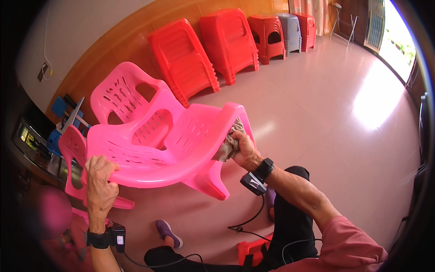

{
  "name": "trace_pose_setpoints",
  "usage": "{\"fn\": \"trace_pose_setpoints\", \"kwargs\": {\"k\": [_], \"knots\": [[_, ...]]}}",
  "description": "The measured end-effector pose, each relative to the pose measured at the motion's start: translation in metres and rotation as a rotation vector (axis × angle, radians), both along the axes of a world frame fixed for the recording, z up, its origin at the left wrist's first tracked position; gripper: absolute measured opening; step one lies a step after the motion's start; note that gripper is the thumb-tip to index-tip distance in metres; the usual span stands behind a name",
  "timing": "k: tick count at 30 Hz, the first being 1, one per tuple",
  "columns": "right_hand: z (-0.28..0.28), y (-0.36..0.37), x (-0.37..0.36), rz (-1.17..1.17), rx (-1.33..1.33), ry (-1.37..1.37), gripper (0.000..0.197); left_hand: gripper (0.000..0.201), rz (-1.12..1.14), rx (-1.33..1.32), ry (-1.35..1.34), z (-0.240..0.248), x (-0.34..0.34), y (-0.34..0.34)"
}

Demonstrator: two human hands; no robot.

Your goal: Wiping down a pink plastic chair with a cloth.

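Glossy floor (312, 118) w/ red chair stacks (186, 61) by orange wall (131, 45). Mid-view: tilted pink chair (170, 175), right in front of 2nd pink chair (100, 98). Gripped at rim by L hand (100, 179) (curled snugly over edge); crumpled cloth (229, 148) bunched in R hand (247, 153) at chair's R edge.

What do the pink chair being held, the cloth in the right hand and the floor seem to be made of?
Pink chair: likely moulded plastic, smooth and glossy, judging by its rounded edges and cut-out slots.
Cloth: some soft fabric, matte; it bunches and folds in the right hand, fibre unclear.
Floor: perhaps polished tile, as it shows bright reflections.
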State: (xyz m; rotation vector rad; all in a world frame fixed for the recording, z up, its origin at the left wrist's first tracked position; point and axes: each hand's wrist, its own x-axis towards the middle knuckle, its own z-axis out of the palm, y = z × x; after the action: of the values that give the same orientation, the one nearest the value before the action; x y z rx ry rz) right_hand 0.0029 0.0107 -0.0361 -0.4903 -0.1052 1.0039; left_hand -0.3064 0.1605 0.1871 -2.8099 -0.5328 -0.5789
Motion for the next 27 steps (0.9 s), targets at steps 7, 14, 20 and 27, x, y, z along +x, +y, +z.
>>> {"fn": "trace_pose_setpoints", "kwargs": {"k": [7, 14, 20, 27], "knots": [[-0.015, 0.001, -0.001, 0.286, 0.197, 0.046, 0.036, 0.025, 0.021, 0.008, -0.031, -0.006, -0.003, -0.005], [-0.033, -0.004, -0.004, 0.371, 0.316, 0.177, 0.037, 0.025, 0.0, 0.005, -0.049, -0.005, 0.009, -0.011], [-0.043, 0.002, -0.017, 0.428, 0.372, 0.326, 0.031, 0.024, -0.001, -0.013, -0.017, 0.008, 0.028, -0.013], [-0.01, 0.001, -0.028, 0.545, 0.414, 0.367, 0.027, 0.026, 0.019, 0.095, 0.009, 0.017, 0.07, -0.015]]}}
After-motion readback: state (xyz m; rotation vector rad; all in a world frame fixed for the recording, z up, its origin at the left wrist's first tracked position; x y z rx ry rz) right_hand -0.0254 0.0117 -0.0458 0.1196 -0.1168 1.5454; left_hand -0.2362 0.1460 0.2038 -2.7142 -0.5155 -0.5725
